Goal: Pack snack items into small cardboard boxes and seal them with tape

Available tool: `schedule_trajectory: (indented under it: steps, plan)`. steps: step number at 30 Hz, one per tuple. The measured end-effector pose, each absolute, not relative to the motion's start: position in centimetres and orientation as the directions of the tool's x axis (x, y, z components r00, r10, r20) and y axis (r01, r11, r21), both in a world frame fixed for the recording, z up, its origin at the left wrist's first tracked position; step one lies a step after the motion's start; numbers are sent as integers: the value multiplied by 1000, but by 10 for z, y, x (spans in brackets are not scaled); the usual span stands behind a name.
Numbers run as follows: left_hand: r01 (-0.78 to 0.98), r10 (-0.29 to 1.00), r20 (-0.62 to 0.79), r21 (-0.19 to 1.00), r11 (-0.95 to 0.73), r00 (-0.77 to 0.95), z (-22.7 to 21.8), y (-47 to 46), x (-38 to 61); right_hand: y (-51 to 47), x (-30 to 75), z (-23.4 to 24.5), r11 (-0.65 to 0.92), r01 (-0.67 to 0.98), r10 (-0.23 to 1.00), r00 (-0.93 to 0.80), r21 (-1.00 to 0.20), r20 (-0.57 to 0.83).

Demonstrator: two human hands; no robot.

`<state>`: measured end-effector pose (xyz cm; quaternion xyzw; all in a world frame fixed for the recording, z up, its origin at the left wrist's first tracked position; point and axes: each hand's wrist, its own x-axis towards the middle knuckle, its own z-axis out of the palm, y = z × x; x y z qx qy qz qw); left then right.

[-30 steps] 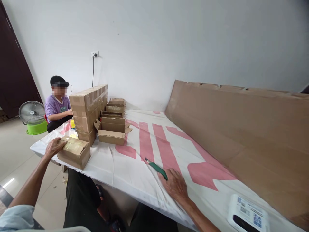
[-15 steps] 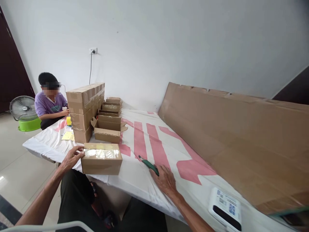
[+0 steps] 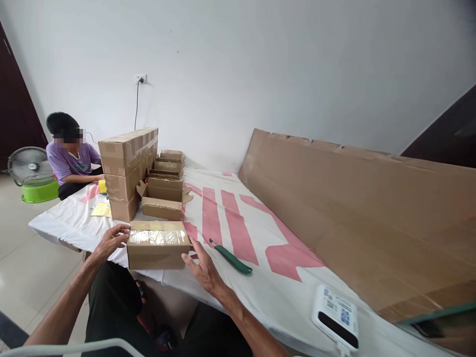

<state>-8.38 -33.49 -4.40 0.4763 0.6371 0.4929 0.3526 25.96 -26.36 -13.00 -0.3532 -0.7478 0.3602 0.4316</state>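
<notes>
And here we are with 2 bare hands, 1 at each end of the closed cardboard box (image 3: 158, 248), which sits right between them at the near edge of the cloth-covered table (image 3: 260, 287). Shiny clear tape runs along its top, facing up. The left hand (image 3: 111, 243) is half open, fingers loosely bent, tips touching the box's left end; whether it truly grips, I cannot tell. Over on the other side, the right hand (image 3: 204, 267) is wide open, thumb and fingers spread around the right end with no hold on it, thumb at the near corner; whether the skin meets cardboard is hard to say.

Just right of the right hand lies the green-handled knife (image 3: 232, 259), flat on the cloth, its blade end pointing forward and left. Farther right and closer in is the white device (image 3: 336, 317), and beyond that leans the big cardboard sheet (image 3: 353, 218).

Look ahead of the left hand: the stack of boxes (image 3: 122, 188), 3 high at its near end, with the yellow card (image 3: 101, 209) to its left. Ahead, between the hands, stands the open box (image 3: 162, 207), end flaps out, more open boxes (image 3: 169, 166) behind it. Far beyond the left hand sits a co-worker (image 3: 74, 163) in purple, head bowed, near the fan (image 3: 31, 166).
</notes>
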Motion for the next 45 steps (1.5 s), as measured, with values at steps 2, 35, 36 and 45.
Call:
schedule_trajectory:
  steps: [2, 35, 36, 45]
  plan:
    - [260, 956, 15, 964, 64, -292, -42, -334, -84, -265, 258, -131, 488, 227, 848, -351, -843, 397]
    - [269, 962, 117, 962, -49, -245, -55, -303, -55, -270, 274, -144, 529, 320, 846, -273, -786, 458]
    - [260, 966, 111, 965, -48, -234, -54, -306, -55, -269, 278, -143, 534, 324, 841, -295, -781, 453]
    - [143, 977, 108, 986, -83, -182, -47, -318, -51, -224, 363, -161, 540, 745, 805, -320, -392, 500]
